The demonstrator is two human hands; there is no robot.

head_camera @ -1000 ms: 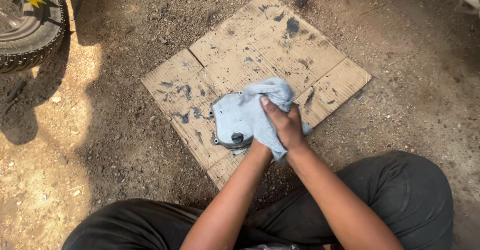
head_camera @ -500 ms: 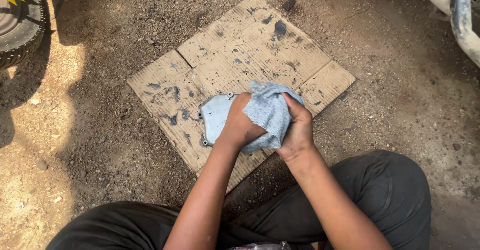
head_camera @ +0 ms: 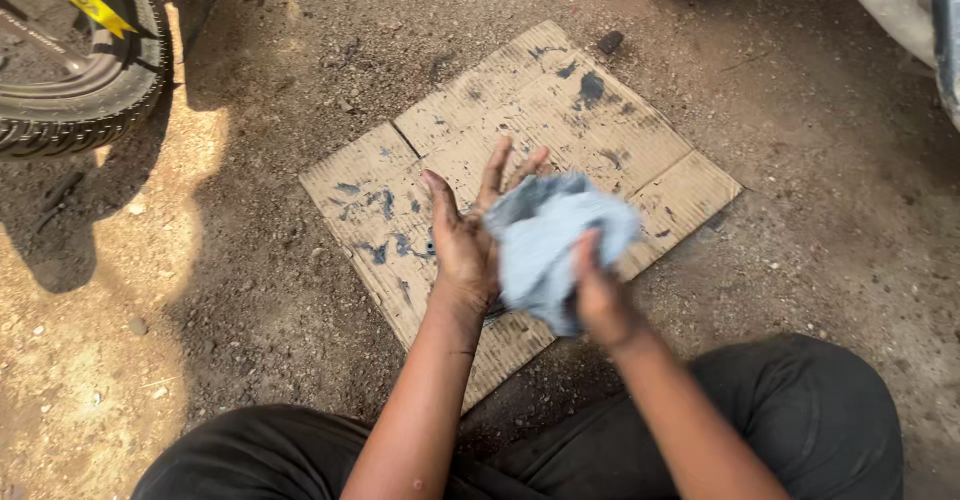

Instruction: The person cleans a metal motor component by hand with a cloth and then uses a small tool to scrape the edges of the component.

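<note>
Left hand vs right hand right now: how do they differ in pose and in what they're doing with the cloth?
The left hand is open, fingers spread and pointing up, its palm side against the light blue cloth; the right hand is closed, gripping the cloth from below. The left hand shows sharply; the right hand is blurred. The left hand sits beside the cloth, the right hand partly under its folds. Both are raised above the stained cardboard and touch the cloth.

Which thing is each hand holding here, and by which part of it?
The right hand grips the bunched pale blue rag at its lower edge. The left hand is open, fingers spread, palm against the rag's side.
</note>
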